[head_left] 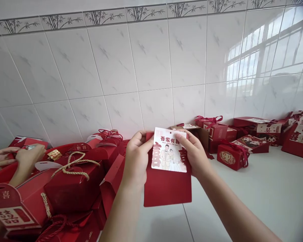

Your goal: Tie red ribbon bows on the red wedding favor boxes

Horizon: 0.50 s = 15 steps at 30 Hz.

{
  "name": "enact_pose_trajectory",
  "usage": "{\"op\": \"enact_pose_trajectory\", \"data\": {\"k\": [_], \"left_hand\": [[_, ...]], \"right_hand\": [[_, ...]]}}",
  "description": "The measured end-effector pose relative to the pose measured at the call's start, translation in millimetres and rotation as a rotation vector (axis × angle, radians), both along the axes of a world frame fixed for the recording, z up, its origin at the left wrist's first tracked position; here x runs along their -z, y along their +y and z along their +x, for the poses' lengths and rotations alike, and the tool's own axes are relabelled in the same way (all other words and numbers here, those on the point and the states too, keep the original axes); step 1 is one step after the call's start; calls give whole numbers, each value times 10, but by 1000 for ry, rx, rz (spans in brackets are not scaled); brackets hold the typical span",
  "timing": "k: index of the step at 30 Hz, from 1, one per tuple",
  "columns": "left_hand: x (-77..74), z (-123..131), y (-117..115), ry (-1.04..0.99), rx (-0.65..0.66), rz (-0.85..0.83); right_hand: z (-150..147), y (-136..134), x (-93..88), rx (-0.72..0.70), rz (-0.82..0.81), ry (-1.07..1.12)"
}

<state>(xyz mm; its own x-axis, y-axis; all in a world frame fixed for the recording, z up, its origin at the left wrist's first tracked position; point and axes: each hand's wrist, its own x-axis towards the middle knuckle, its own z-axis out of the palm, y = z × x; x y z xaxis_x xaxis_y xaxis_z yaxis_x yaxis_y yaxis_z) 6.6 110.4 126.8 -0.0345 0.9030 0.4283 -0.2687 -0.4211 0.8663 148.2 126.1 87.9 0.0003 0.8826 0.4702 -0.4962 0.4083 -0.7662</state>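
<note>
Both hands hold up a flat red paper gift bag or folded box (168, 191), its exact kind unclear, over the white surface. Against its upper front lies a white card (170, 154) with a printed bride and groom, red characters and a small hole near the top. My left hand (137, 156) grips the left edge, its thumb by the card. On the opposite side my right hand (198, 153) has its thumb pressed on the card's upper right corner. The fingers behind the red piece are partly hidden.
Several red gift boxes crowd the left, one with a gold rope handle (73, 164). Another person's hand (27, 159) works at far left. Along the tiled wall (151, 64) at right stand more boxes, including a small ribboned one (228, 156) and a couple-printed one (299, 143).
</note>
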Motion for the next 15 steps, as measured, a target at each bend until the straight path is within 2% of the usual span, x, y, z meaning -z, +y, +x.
{"op": "enact_pose_trajectory", "data": {"k": [4, 10, 13, 15], "left_hand": [[-11, 46, -65, -27, 16, 53], [-27, 115, -153, 264, -52, 45], [-12, 107, -152, 287, -19, 60], [-5, 99, -155, 292, -49, 88]], "right_hand": [[-13, -65, -13, 49, 21, 23], [24, -126, -52, 159, 144, -68], [22, -151, -58, 176, 165, -77], [16, -166, -60, 181, 167, -85]]}}
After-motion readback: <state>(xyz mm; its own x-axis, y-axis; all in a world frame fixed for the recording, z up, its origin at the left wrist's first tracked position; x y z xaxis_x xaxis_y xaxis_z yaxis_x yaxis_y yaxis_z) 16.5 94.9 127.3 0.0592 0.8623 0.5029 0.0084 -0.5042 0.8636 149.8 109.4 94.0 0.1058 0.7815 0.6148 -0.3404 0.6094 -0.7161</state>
